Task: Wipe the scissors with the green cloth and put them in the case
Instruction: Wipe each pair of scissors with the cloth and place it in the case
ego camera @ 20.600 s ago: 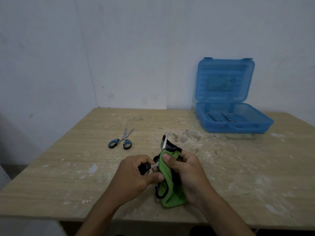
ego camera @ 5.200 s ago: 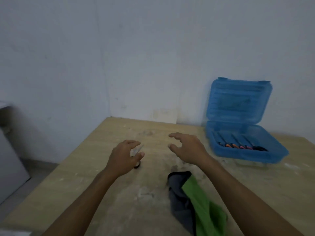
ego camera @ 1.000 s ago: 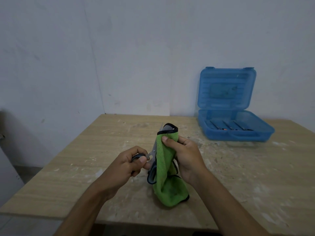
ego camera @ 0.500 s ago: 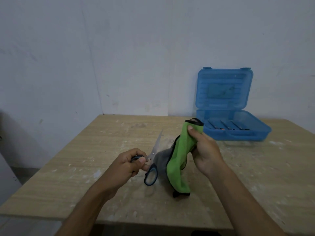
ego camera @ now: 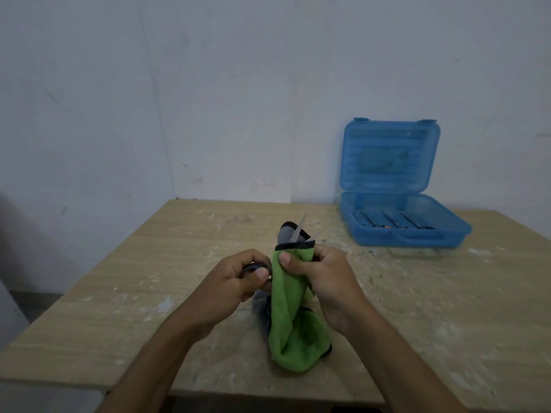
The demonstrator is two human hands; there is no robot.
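Both hands are up over the middle of the pale, scuffed wooden desk (ego camera: 417,308), working close together. The left hand (ego camera: 235,281) is curled tight around the dark loop handle of the steel-bladed scissors (ego camera: 300,231), thumb pressed on top of the loop, and most of the tool is buried from view. Only the blade tips poke out, pointing up and away above the top edge of the cloth.

The right hand (ego camera: 325,278) is clamped on the green microfibre cloth with the dark trim and grey underside (ego camera: 293,329), thumb on the near face and fingers wrapped round the far side, pinching the fabric around the blades just above the handle. The rest of the cloth hangs down in a loose fold, and its lower end seems to reach the desk between the two forearms.

Off to the right rear, well apart from the hands, sits the translucent blue plastic case (ego camera: 408,231), lid standing open and leaning toward the white wall (ego camera: 238,99). Several slim dark items lie in rows in its tray, one with a bit of orange showing; what they are is hard to make out at this range.
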